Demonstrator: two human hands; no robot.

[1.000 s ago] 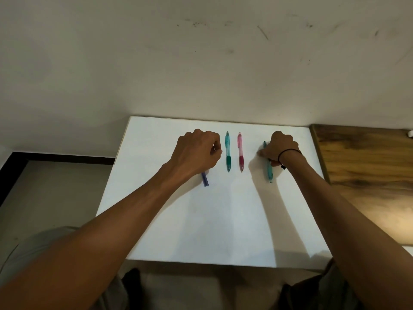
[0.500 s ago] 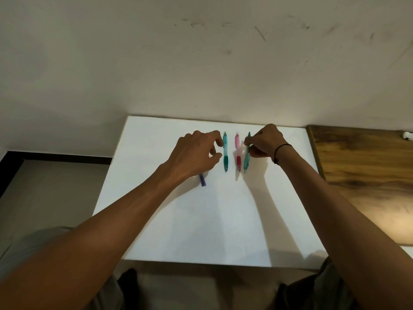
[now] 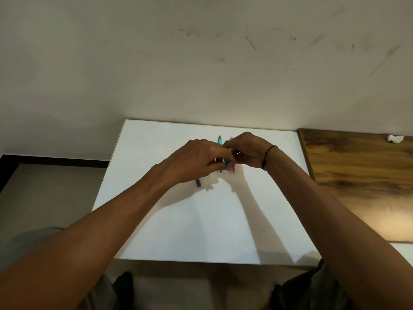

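Both pinching pens (image 3: 227,162), left hand (image 3: 199,163), right hand (image 3: 249,151)

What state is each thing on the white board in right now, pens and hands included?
Left hand: fingers curled over the pens, hold hidden.
Right hand: fingers curled, fingertips meeting the other hand's, hold hidden.
First teal pen: flat on the white board, middle covered.
Second teal pen: under the fingertips, mostly hidden.
Pink pen: flat, middle covered.
Purple pen: flat, only one end showing.
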